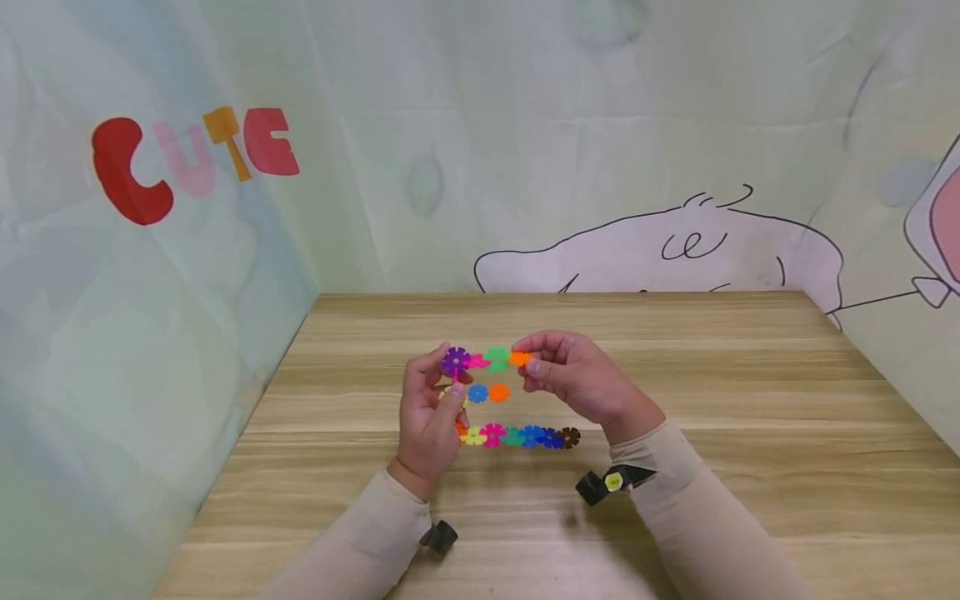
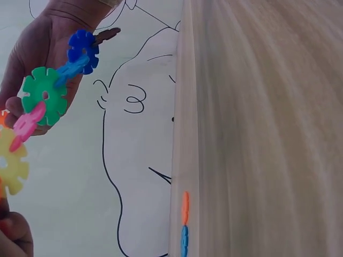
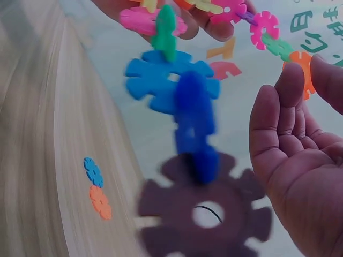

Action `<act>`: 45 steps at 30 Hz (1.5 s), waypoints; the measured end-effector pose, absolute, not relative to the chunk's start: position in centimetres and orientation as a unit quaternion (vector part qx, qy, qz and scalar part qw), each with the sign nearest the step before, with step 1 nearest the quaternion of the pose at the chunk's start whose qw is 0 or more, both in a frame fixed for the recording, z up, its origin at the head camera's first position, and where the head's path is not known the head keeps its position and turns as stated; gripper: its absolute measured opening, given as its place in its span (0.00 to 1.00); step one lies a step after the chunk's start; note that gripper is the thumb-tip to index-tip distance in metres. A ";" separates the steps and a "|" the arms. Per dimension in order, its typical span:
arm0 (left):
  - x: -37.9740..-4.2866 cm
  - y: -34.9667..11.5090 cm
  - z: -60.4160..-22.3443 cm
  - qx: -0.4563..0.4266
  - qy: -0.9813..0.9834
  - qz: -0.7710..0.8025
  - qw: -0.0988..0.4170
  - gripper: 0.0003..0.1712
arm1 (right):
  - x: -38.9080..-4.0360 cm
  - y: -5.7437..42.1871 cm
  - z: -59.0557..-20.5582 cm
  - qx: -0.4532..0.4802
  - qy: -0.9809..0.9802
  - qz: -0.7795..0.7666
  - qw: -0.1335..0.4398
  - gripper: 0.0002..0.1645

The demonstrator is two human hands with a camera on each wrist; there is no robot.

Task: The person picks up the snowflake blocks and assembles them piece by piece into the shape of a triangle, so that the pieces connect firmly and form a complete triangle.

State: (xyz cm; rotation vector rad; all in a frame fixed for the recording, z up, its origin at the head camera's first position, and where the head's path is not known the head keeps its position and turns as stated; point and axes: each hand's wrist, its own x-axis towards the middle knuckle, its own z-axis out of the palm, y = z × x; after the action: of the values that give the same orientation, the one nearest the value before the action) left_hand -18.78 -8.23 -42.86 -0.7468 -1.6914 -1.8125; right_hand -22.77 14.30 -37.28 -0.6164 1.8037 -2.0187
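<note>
A chain of notched plastic snowflake discs is slotted together and runs through my left hand, whose thumb and fingers grip it midway. Its upper stretch goes from a purple disc through pink and a light green disc to an orange disc. Thumb and fingers of my right hand pinch that orange end disc. The lower stretch hangs out from the left hand past yellow, pink, green and blue discs to a brown disc at its free end. My left fingers hide part of the chain.
On the wooden table lie a loose blue disc and an orange disc, side by side beyond the chain's lower stretch. A printed cloth wall stands behind the table and another along its left side.
</note>
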 end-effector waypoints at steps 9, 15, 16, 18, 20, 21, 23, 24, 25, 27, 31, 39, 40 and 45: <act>-18.7 -8.2 -43.0 -0.288 -0.637 -0.652 0.294 0.24 | -22.7 13.9 -37.4 -0.218 0.635 -0.721 0.171 0.13; -18.6 -8.1 -42.8 -0.295 -0.638 -0.641 0.308 0.24 | -22.6 13.4 -37.8 -0.212 0.589 -0.759 0.182 0.11; -18.6 -8.1 -42.7 -0.296 -0.636 -0.641 0.311 0.24 | -22.6 13.4 -37.8 -0.212 0.577 -0.766 0.186 0.11; -18.5 -8.0 -42.7 -0.295 -0.637 -0.643 0.308 0.24 | -22.6 13.4 -37.9 -0.215 0.554 -0.781 0.193 0.11; -18.5 -8.0 -42.6 -0.290 -0.641 -0.642 0.304 0.24 | -22.7 13.5 -37.9 -0.220 0.533 -0.792 0.202 0.11; -18.5 -8.0 -42.6 -0.286 -0.645 -0.640 0.302 0.24 | -22.7 13.5 -37.9 -0.222 0.528 -0.794 0.206 0.12; -18.5 -7.9 -42.6 -0.276 -0.655 -0.638 0.296 0.24 | -22.7 13.6 -37.9 -0.224 0.520 -0.796 0.215 0.13; -18.5 -7.9 -42.6 -0.271 -0.660 -0.636 0.294 0.24 | -22.7 13.6 -37.9 -0.223 0.518 -0.796 0.220 0.14; -18.5 -7.9 -42.6 -0.267 -0.665 -0.634 0.291 0.23 | -22.7 13.7 -37.8 -0.222 0.520 -0.794 0.224 0.15; -18.5 -8.0 -42.5 -0.259 -0.672 -0.632 0.285 0.22 | -22.7 13.7 -37.6 -0.218 0.527 -0.788 0.230 0.17; -18.4 -7.9 -42.3 -0.249 -0.684 -0.635 0.257 0.18 | -22.6 13.9 -37.2 -0.198 0.546 -0.780 0.233 0.17; -18.4 -8.0 -42.2 -0.269 -0.689 -0.642 0.202 0.17 | -22.4 14.2 -36.8 -0.193 0.585 -0.743 0.262 0.20; -18.4 -8.1 -42.2 -0.276 -0.690 -0.637 0.203 0.17 | -22.4 14.2 -36.8 -0.195 0.588 -0.738 0.266 0.20; -18.5 -8.2 -42.3 -0.295 -0.704 -0.613 0.203 0.18 | -22.4 14.3 -36.7 -0.200 0.601 -0.723 0.276 0.19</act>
State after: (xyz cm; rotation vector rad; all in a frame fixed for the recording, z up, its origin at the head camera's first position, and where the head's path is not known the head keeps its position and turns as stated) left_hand -18.55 -8.16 -42.27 -0.8230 -1.9644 -1.7107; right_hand -22.38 14.26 -36.71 -0.5379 1.6146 -1.9416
